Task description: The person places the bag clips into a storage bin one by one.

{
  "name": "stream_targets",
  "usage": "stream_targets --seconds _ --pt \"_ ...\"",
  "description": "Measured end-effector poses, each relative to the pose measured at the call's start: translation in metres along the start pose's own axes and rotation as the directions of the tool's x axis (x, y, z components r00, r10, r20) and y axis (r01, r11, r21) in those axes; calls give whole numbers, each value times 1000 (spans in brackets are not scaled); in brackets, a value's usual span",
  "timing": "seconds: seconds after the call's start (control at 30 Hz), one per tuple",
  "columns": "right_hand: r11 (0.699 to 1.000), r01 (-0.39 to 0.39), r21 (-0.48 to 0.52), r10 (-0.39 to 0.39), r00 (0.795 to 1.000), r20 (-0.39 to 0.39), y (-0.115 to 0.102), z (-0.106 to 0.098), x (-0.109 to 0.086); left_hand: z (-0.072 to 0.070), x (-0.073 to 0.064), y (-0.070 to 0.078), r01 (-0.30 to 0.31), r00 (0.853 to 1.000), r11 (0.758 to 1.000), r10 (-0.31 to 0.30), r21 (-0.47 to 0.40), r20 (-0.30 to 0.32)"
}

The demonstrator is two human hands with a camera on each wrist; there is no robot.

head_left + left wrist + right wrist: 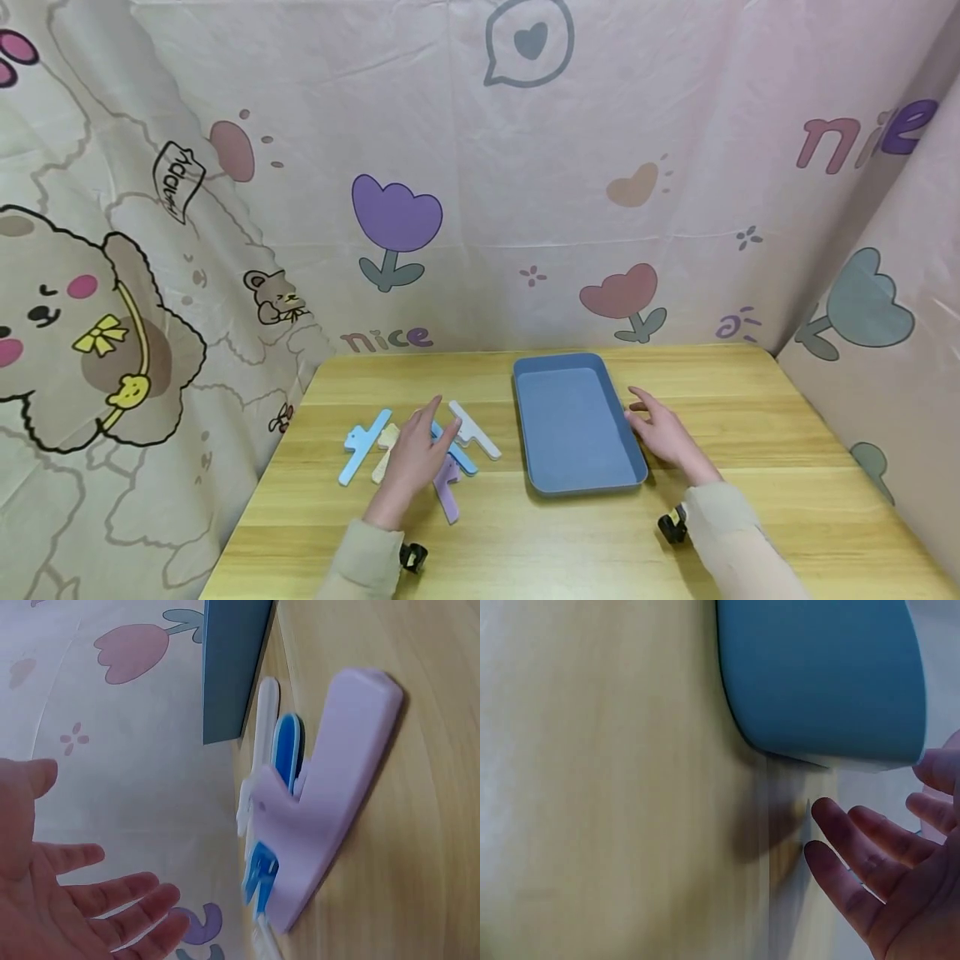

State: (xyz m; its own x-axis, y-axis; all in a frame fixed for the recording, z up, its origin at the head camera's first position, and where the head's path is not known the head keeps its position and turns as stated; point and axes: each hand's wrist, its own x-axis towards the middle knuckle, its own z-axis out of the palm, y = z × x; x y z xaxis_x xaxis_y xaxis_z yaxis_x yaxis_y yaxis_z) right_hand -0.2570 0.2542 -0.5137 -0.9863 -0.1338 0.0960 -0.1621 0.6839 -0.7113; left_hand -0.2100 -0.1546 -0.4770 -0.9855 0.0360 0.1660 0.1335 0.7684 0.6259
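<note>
Several bag clips lie on the table to the left of a blue tray. A light blue clip [363, 447] is farthest left, then a cream clip [384, 450] partly hidden by my left hand. A purple clip [337, 780], a brighter blue clip [286, 750] and a white clip [475, 431] lie to the right of that hand. My left hand [417, 450] hovers over the clips with fingers spread and nothing in them. Beside the right wall of the tray [577, 479], my right hand [663, 432] has loosely extended fingers, the thumb right at the rim.
The wooden table [750, 500] extends around the tray and clips. Behind it hangs a printed cloth [510, 167], with more cloth along both sides. A black wrist camera [412, 557] sits on the left wrist and another camera [672, 525] on the right.
</note>
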Motion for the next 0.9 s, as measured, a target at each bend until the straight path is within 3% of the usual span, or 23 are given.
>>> stream_targets --seconds 0.3,0.5,0.9 --pt "999 34 -16 -34 999 3 2 7 8 12 12 -3 92 996 982 -90 -163 20" --pt "1000 8 16 -9 999 34 3 8 9 19 16 -5 124 992 963 -119 -239 36" --pt "999 -1 40 -1 999 50 4 8 6 31 20 -6 192 981 946 -177 -260 79"
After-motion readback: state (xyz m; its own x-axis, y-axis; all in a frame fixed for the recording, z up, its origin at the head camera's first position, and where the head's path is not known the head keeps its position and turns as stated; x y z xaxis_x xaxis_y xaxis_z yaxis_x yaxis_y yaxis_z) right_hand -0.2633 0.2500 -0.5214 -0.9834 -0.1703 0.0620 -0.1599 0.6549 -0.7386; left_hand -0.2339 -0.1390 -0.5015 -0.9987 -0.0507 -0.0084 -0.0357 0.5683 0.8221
